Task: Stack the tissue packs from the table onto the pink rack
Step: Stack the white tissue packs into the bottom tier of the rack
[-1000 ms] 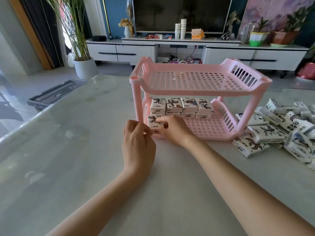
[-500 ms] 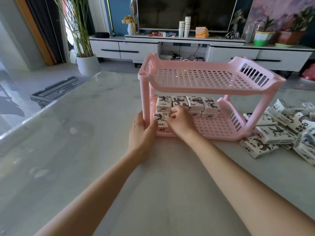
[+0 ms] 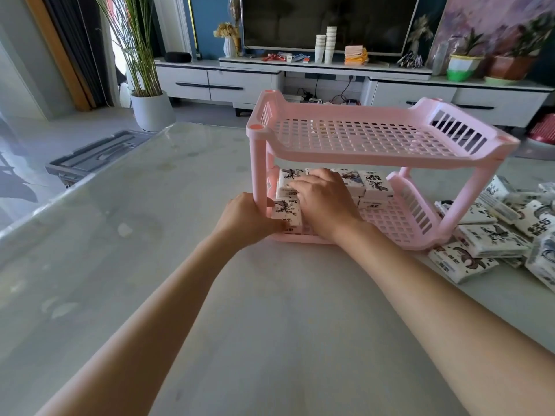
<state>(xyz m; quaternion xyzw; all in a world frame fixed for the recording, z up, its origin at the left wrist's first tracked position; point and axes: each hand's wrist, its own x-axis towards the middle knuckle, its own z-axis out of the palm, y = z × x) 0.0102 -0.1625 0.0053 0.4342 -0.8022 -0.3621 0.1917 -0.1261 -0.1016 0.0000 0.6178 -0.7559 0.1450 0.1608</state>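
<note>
The pink two-tier rack point(image 3: 357, 157) stands on the table; its top shelf holds nothing. On the lower shelf point(image 3: 399, 220) a row of white tissue packs point(image 3: 375, 184) is stacked at the back, and one more pack point(image 3: 286, 210) stands in the front left corner. My left hand point(image 3: 247, 219) grips the rack's front-left post near its base, thumb against the front pack. My right hand point(image 3: 326, 202) reaches into the lower shelf and lies over the packs, fingers stretched left onto the back row. A pile of loose tissue packs point(image 3: 492, 238) lies on the table right of the rack.
The pale table point(image 3: 270, 310) extends toward me and to the left. Beyond its far edge are a potted plant point(image 3: 151, 109), a white TV cabinet point(image 3: 219, 82) and a grey case point(image 3: 99, 151) on the floor.
My right hand has gone deeper into the lower shelf, from the front pack onto the back row. My left hand has moved from beside the rack to its front-left post.
</note>
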